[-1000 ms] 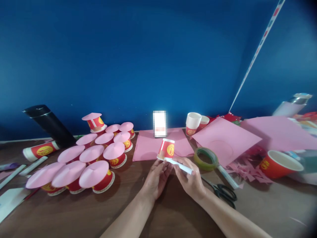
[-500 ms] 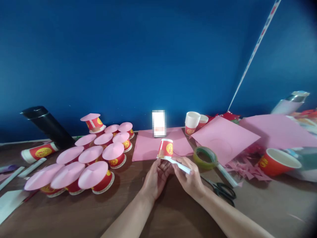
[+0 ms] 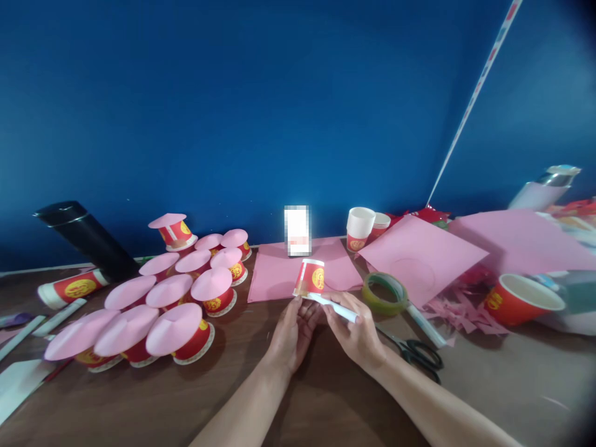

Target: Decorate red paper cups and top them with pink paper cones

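Observation:
Between my hands, a small red-and-white paper cup [image 3: 312,276] with a yellow emblem stands with its narrower end up. My left hand [image 3: 294,326] is closed at the cup's lower edge, its fingers curled beneath it. Pinched in my right hand [image 3: 356,329] is a white pen-shaped stick [image 3: 338,308], its tip against the lower edge of the cup. What exactly the stick is, I cannot make out. Behind the cup lie pink paper sheets [image 3: 270,273].
Several red cups with pink paper cone tops [image 3: 170,290] stand at left, by a black bottle [image 3: 88,239]. On the right are a tape roll [image 3: 384,293], black-handled scissors [image 3: 423,355], stacked paper cups [image 3: 361,226], a larger red cup [image 3: 524,301] and pink scraps [image 3: 465,316].
The whole view has shifted slightly. Both hands, the cup and the stick keep nearly the same positions relative to one another.

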Motion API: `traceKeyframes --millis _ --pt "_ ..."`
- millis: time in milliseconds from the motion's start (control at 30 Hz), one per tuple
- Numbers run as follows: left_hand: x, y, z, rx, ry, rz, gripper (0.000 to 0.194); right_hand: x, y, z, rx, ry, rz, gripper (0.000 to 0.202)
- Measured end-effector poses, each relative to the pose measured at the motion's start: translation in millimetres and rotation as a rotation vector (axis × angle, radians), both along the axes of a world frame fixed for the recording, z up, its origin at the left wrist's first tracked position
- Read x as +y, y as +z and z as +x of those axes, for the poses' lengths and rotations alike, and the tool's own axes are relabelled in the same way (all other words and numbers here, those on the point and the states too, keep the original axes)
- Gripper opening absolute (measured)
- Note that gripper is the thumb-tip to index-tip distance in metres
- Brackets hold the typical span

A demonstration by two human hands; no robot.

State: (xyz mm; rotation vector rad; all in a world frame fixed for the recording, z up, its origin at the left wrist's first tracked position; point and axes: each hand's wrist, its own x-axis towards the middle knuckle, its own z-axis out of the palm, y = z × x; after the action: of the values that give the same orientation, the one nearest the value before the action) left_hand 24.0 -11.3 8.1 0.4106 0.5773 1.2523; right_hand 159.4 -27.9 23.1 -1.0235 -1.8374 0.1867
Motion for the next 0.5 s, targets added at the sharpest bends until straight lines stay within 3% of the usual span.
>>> traceKeyframes --millis 500 --pt "-1.2 0.3 -0.2 0.036 0.027 0.043 0.016 -2.6 4.9 -2.2 -0.012 0.003 0.01 0.012"
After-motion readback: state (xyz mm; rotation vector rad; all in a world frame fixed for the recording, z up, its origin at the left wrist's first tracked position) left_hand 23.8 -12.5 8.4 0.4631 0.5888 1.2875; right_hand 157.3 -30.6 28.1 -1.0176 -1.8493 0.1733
